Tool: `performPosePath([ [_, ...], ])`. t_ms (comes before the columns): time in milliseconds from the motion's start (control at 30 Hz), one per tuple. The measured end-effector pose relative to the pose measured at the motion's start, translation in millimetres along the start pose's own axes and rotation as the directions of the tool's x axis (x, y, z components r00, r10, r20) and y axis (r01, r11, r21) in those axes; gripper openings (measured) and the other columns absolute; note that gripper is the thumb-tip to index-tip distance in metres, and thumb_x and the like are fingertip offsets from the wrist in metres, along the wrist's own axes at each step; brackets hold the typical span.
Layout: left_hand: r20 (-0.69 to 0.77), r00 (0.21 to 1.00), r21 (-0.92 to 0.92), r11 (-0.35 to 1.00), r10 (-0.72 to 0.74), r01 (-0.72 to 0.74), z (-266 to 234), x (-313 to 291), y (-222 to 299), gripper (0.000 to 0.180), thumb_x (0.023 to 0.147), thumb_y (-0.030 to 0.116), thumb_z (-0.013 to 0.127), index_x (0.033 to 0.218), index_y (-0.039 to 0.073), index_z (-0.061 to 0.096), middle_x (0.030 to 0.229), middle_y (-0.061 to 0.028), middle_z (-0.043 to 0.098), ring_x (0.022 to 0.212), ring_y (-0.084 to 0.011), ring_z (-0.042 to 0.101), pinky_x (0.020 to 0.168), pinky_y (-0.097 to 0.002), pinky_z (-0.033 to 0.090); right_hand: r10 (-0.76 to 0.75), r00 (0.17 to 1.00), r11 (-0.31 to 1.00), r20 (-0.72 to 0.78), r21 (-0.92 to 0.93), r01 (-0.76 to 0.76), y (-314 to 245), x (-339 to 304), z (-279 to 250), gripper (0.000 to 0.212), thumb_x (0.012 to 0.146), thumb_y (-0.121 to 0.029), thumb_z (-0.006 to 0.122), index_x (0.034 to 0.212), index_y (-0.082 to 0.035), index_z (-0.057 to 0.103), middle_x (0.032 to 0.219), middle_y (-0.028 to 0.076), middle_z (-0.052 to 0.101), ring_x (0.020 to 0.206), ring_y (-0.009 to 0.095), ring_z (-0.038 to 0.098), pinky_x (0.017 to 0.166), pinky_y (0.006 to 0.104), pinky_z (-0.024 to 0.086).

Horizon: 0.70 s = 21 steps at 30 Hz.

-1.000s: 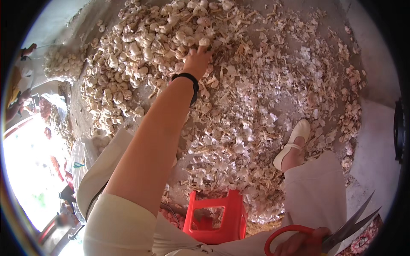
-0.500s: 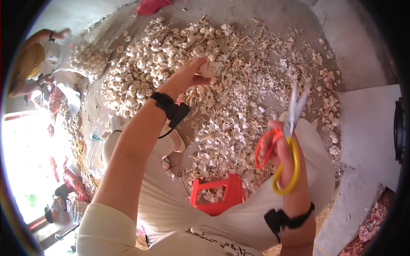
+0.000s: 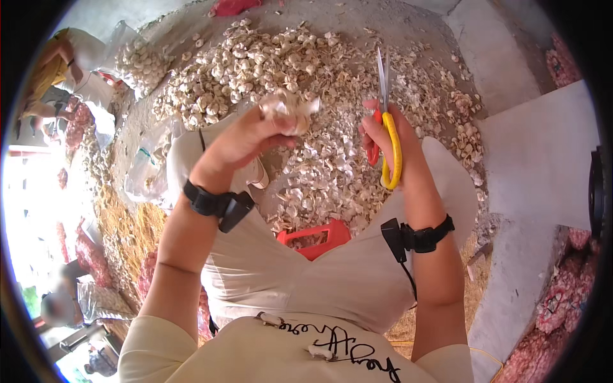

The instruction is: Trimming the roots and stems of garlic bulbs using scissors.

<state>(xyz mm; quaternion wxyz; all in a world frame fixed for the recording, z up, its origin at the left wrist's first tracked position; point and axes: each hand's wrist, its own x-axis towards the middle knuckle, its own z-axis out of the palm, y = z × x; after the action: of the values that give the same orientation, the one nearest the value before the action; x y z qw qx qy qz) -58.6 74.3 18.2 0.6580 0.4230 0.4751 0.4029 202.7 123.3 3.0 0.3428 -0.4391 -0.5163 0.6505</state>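
My left hand [image 3: 246, 140] is closed around a garlic bulb [image 3: 286, 107] with loose papery skin, raised above the floor. Scissors [image 3: 384, 86] with one red and one yellow handle are in my right hand [image 3: 408, 134], fingers wrapped at the handles. Their blades point away from me, slightly apart, and do not touch the garlic. Beyond my left hand lies a heap of whole garlic bulbs [image 3: 233, 67]. Between my legs and under my hands spread garlic skins and trimmings [image 3: 319, 172].
A red plastic stool [image 3: 338, 235] stands between my legs. To the left, other people [image 3: 54, 64] are beside a clear bag of garlic [image 3: 142, 67]. Red mesh sacks [image 3: 555, 300] lie at the lower right, past a pale slab [image 3: 530, 159]. A clear plastic bag [image 3: 150, 163] lies by my left leg.
My left hand has come back from the heap toward me, holding a garlic bulb. My right hand with the scissors has moved forward and left, their blades now closer together.
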Motion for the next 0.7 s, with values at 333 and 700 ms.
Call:
performPosePath([
  [333, -0.011, 0.916, 0.790, 0.565, 0.401, -0.238, -157, -91, 215, 0.036, 0.097, 0.027, 0.045, 0.122, 0.003, 0.054, 0.106, -0.0086, 0.059, 0.090, -0.0188, 0.056, 0.075, -0.0294, 0.047, -0.109, 0.994, 0.992, 0.005, 0.065, 0.109, -8, -14, 24, 0.045, 0.088, -0.025, 0.064, 0.123, -0.001, 0.048, 0.087, 0.007, 0.058, 0.074, 0.012, 0.056, 0.070, 0.0274, 0.049],
  [700, 0.186, 0.981, 0.194, 0.977, 0.052, -0.088, 17, -25, 14, 0.058, 0.089, 0.051, 0.055, 0.112, -0.001, 0.053, 0.091, -0.0096, 0.063, 0.082, -0.0156, 0.064, 0.075, -0.0293, 0.054, -0.210, 0.977, 0.975, 0.020, 0.076, 0.208, -18, -12, 42, 0.048, 0.085, -0.021, 0.068, 0.124, -0.002, 0.049, 0.087, 0.003, 0.059, 0.071, 0.009, 0.057, 0.064, 0.0230, 0.046],
])
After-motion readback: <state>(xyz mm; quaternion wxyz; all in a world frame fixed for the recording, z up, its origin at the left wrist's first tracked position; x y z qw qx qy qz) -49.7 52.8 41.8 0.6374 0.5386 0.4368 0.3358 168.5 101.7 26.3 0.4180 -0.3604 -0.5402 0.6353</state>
